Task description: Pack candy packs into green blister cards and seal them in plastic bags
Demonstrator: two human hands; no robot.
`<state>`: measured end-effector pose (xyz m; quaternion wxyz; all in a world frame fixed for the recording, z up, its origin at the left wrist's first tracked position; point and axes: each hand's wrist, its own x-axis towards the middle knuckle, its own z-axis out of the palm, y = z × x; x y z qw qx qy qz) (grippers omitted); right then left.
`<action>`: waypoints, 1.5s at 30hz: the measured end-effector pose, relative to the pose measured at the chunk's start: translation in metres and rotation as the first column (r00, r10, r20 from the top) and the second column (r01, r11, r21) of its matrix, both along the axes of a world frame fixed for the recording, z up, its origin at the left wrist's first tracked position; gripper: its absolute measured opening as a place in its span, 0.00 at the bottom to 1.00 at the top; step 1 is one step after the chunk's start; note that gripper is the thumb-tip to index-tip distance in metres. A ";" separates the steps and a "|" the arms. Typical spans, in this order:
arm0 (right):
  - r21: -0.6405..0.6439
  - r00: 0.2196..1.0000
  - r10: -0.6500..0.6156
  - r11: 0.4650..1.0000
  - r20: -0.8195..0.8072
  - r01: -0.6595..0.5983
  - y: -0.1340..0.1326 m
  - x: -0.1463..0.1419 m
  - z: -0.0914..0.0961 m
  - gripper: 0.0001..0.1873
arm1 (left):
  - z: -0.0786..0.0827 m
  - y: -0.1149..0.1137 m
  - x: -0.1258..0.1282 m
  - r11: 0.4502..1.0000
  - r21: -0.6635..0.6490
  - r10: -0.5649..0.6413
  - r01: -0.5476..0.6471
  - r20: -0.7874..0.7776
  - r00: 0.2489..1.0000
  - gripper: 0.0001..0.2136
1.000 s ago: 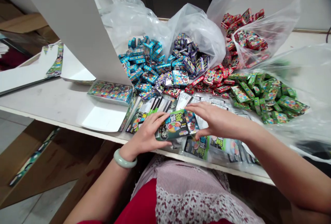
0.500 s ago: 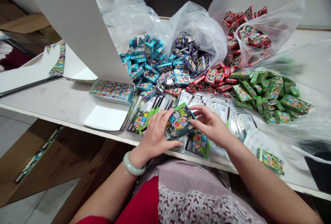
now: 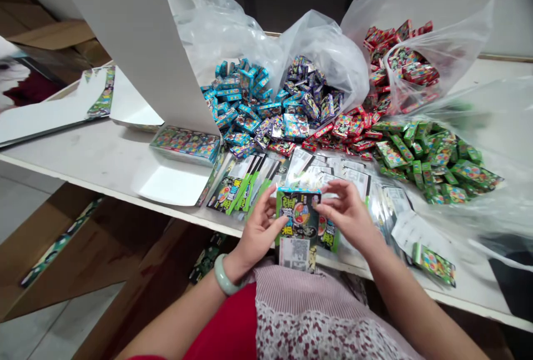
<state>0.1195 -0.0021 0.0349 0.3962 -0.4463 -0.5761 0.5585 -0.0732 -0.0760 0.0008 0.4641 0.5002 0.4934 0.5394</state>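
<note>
Your left hand pinches the dark packet, thumb on its face, at the table's front edge. Your right hand, half curled, meets its upper corner; any grip I cannot tell

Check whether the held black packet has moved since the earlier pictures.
Yes: the black packet has come toward the person, its lower end now overlapping the table's front edge in view.
</note>
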 end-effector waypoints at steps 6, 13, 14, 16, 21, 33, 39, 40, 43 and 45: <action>0.107 0.983 -0.184 0.978 0.021 0.181 -0.028 -0.007 -0.018 0.16 | 0.002 0.001 -0.010 0.990 -0.004 -0.140 0.140 -0.033 0.990 0.29; 0.230 0.986 0.025 0.971 0.163 -0.062 -0.010 0.009 -0.006 0.07 | 0.022 0.018 -0.006 0.994 0.106 0.036 -0.025 -0.104 0.994 0.07; 0.198 0.990 0.034 0.978 0.137 -0.061 -0.006 0.010 -0.002 0.07 | 0.027 0.022 -0.004 0.991 0.125 0.068 -0.055 -0.099 0.993 0.03; 0.121 0.997 0.045 0.991 0.068 -0.053 0.001 0.010 0.005 0.06 | 0.034 0.029 0.000 0.990 0.124 0.078 -0.071 -0.058 0.995 0.02; 0.123 0.984 0.144 0.980 0.106 -0.156 0.004 0.010 0.017 0.08 | 0.041 0.032 -0.001 0.990 0.138 0.040 -0.029 -0.076 0.996 0.06; -0.143 0.964 0.253 0.960 0.086 -0.240 0.017 -0.005 0.030 0.09 | 0.060 0.045 -0.001 1.000 -0.013 -0.018 0.017 -0.081 0.997 0.05; 0.056 0.927 0.322 0.939 0.192 -0.338 0.009 0.003 0.032 0.07 | 0.058 0.043 -0.015 0.981 0.012 -0.194 0.195 -0.062 0.979 0.06; 0.071 0.929 0.314 0.940 0.198 -0.333 0.008 0.003 0.032 0.07 | 0.058 0.044 -0.017 0.977 0.000 -0.214 0.214 -0.057 0.975 0.06; 0.055 0.941 0.273 0.956 0.203 -0.289 0.005 0.001 0.032 0.07 | 0.062 0.048 -0.019 0.968 -0.057 -0.247 0.244 -0.052 0.968 0.07; 0.071 0.942 0.250 0.960 0.224 -0.272 0.005 0.000 0.034 0.07 | 0.064 0.051 -0.019 0.962 -0.075 -0.266 0.261 -0.061 0.962 0.06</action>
